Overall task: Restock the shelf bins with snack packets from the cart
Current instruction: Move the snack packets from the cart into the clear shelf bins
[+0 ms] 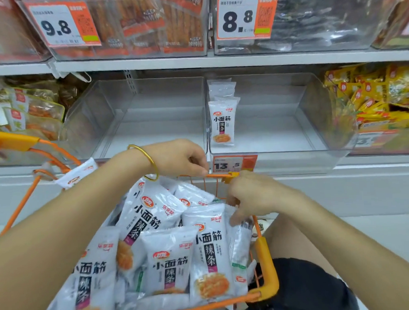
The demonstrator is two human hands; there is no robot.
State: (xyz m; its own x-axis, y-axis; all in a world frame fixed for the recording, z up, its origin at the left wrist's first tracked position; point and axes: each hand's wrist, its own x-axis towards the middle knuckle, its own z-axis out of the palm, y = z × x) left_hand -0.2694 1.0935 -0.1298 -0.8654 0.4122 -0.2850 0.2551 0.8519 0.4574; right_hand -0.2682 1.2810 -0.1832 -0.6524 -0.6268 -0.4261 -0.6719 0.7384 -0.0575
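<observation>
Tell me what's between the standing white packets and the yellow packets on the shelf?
Just the bare floor of the clear bin holding the white packets, then its wall, head view.

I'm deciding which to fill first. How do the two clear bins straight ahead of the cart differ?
The left clear bin shows nothing inside; the right clear bin holds a few white snack packets standing upright against its left wall. The right clear bin has a 13.5 price tag at its front; none shows on the left clear bin, whose front the left hand partly hides. Both are transparent, side by side on one shelf.
</observation>
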